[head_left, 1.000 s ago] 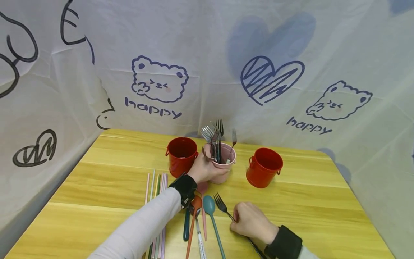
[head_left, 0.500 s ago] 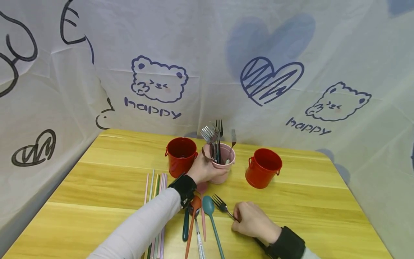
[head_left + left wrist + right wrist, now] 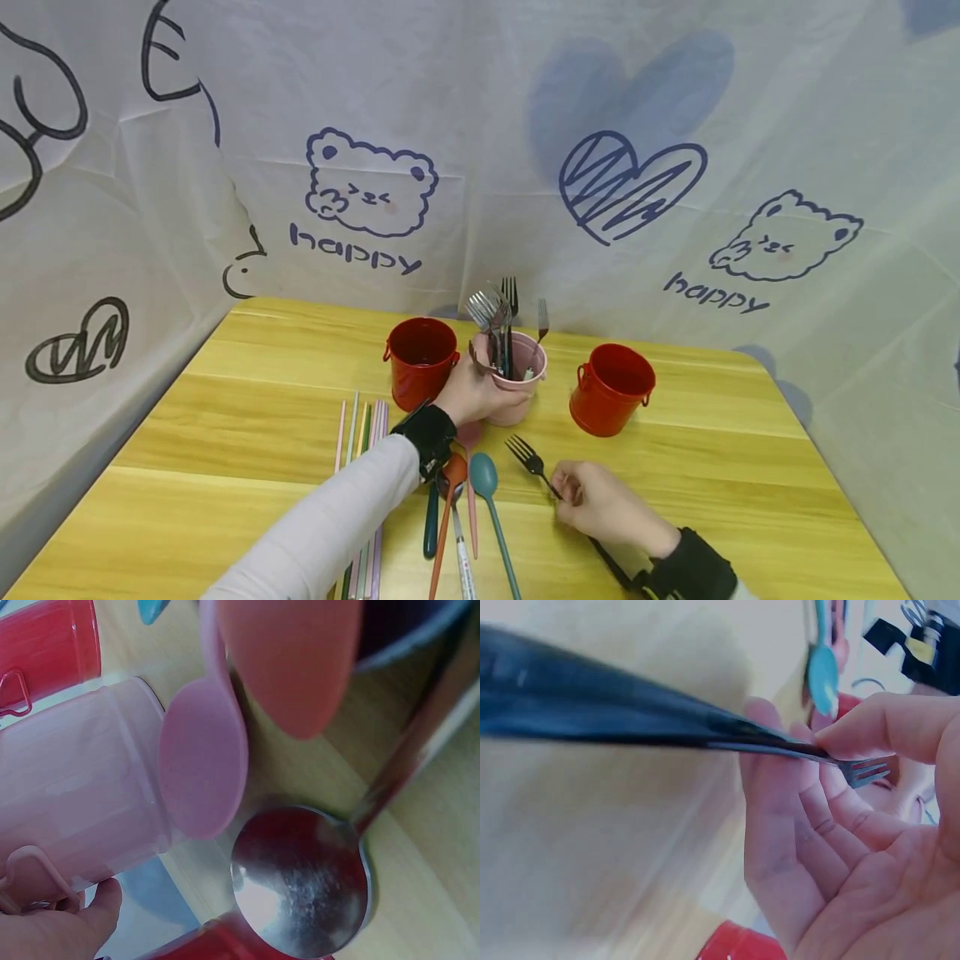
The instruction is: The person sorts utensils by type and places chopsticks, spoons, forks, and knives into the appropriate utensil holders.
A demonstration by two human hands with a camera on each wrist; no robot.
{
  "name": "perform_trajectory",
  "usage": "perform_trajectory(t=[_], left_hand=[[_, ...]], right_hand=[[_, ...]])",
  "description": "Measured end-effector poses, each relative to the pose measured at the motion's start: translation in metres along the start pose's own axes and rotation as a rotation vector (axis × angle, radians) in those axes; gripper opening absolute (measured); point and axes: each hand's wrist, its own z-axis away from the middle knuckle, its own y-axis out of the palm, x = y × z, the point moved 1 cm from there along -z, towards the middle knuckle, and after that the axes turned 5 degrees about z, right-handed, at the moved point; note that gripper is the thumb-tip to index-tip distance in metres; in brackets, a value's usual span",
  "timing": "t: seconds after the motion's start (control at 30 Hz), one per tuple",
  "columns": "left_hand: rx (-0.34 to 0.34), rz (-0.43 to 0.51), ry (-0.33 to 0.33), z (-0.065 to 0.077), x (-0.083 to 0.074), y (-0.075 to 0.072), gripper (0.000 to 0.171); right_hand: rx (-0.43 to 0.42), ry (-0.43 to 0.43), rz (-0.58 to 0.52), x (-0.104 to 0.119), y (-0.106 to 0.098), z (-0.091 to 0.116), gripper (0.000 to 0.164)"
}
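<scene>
My left hand (image 3: 474,388) grips the pink bucket (image 3: 513,408) by its side near the rim. Several forks (image 3: 501,321) stand in that bucket, tines up. In the right wrist view, a black fork (image 3: 727,733) is pinched between the thumb and fingers of my right hand (image 3: 840,825). Seen from the head, my right hand (image 3: 603,504) is over the table right of the teal spoon (image 3: 484,477), with the fork's tines pointing up-left toward the pink bucket. A pink spoon (image 3: 202,757) and a metal ladle-shaped spoon (image 3: 300,881) lie close below my left wrist.
Red buckets stand on either side, one at left (image 3: 422,375) and one at right (image 3: 611,392). An orange spoon (image 3: 453,475) lies among other spoons at the front middle. Several pastel chopsticks (image 3: 372,467) lie left of them on the wooden table (image 3: 225,417).
My right hand has moved slightly right, and the fork has shifted with it, its tines rising a little toward the bucket. My left hand keeps its hold on the pink bucket.
</scene>
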Motion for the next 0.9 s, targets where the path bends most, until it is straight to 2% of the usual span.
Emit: perform_trajectory(t=[0.17, 0.3, 0.43, 0.53, 0.63, 0.9], left_hand=[[-0.012, 0.020, -0.003, 0.000, 0.000, 0.000, 0.086], [-0.014, 0.011, 0.017, 0.000, 0.001, 0.000, 0.084], [-0.010, 0.019, 0.008, -0.001, 0.003, 0.001, 0.085], [-0.015, -0.012, 0.003, -0.002, 0.003, 0.001, 0.083], [-0.016, -0.030, 0.018, -0.002, 0.003, 0.000, 0.083], [-0.013, -0.032, -0.007, -0.001, 0.002, 0.000, 0.087]], right_hand=[[0.016, -0.010, -0.158, -0.001, -0.011, 0.002, 0.017], [-0.019, -0.003, -0.260, -0.001, -0.019, 0.003, 0.020], [-0.087, -0.013, -0.253, -0.001, -0.027, 0.002, 0.019], [-0.152, -0.029, -0.243, 0.003, -0.034, 0.001, 0.018], [-0.232, -0.033, -0.223, 0.009, -0.042, -0.002, 0.017], [-0.440, -0.013, -0.221, 0.026, -0.063, -0.016, 0.021]])
